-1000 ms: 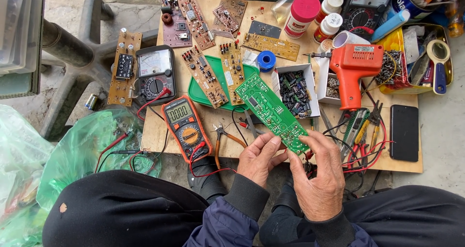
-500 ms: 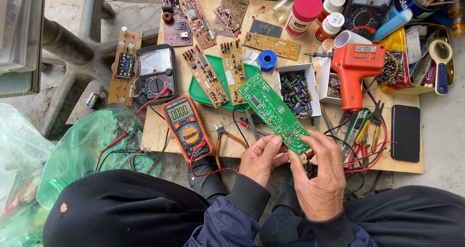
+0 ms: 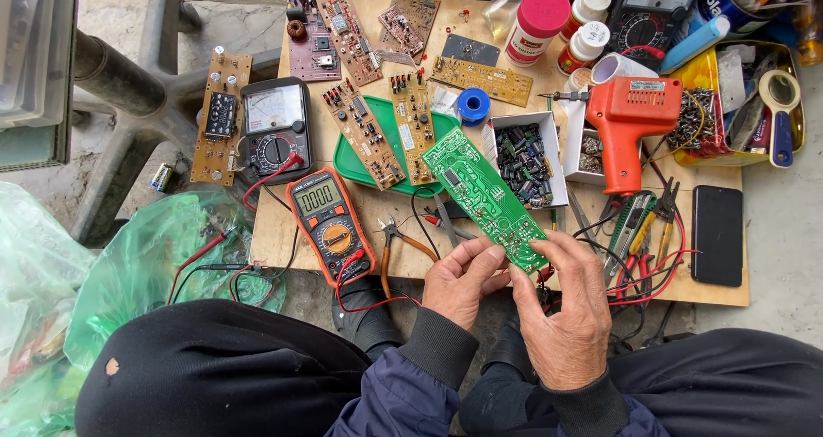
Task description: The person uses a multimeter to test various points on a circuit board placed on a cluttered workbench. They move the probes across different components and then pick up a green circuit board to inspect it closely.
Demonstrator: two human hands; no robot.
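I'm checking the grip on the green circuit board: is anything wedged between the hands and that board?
Nothing visible. The left hand and right hand both pinch the near end of the green circuit board directly with bare fingertips.

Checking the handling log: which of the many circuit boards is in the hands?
The long bright green board, gripped at its near end by both hands; the brown and tan boards lie untouched on the table.

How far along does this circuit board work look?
Set out already: the orange multimeter, the soldering gun and the box of capacitors. In hand: both hands, left hand and right hand, hold the green circuit board. No tool touches it, so any testing or soldering looks still undone.
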